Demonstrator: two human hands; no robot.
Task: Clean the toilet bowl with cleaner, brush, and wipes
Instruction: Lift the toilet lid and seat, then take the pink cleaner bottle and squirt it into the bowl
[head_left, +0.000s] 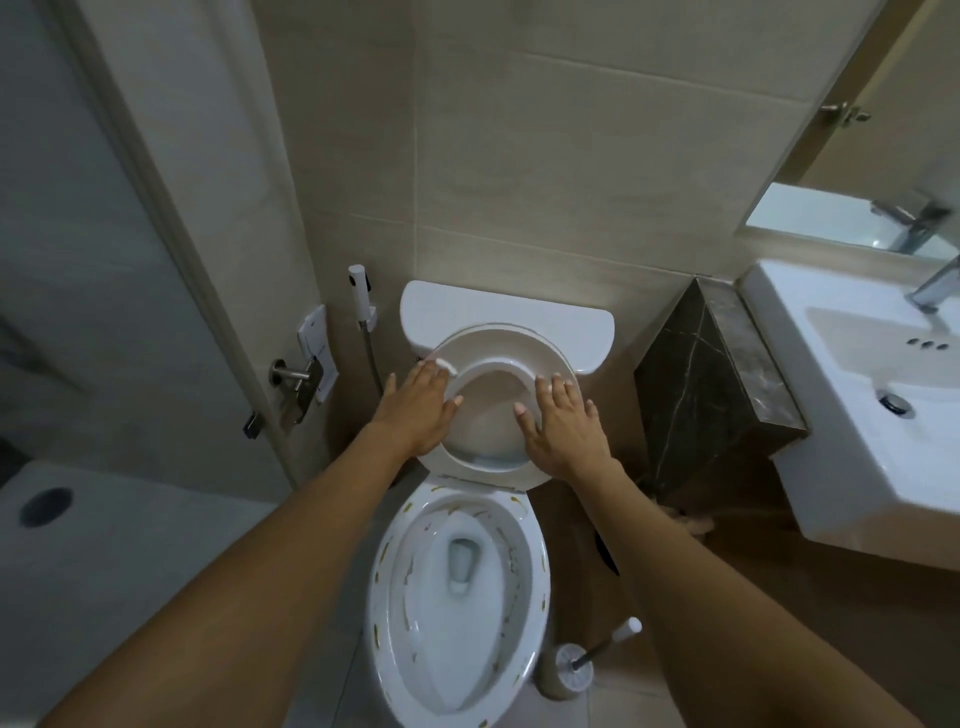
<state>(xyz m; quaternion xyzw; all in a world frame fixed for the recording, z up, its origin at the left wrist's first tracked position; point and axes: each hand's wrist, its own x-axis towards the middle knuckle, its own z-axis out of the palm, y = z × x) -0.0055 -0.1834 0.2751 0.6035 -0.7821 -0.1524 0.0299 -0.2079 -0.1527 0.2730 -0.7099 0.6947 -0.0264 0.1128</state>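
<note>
The white toilet bowl (537, 597) lies open below me, with yellow-brown smears on its rim and inner wall and water at the bottom. Its seat and lid (493, 358) stand raised against the tank (483, 309). My left hand (418, 410) rests flat on the seat's left side, fingers spread. On the seat's right side lies my right hand (563, 431), also flat with fingers apart. Neither hand holds anything. A toilet brush (597, 652) stands in its holder on the floor to the right of the bowl.
A bidet sprayer (359, 291) hangs on the wall left of the tank. A glass shower door with metal handle (293, 376) is at left. A dark marble ledge (711, 384) and a white sink (872, 410) with faucet crowd the right side.
</note>
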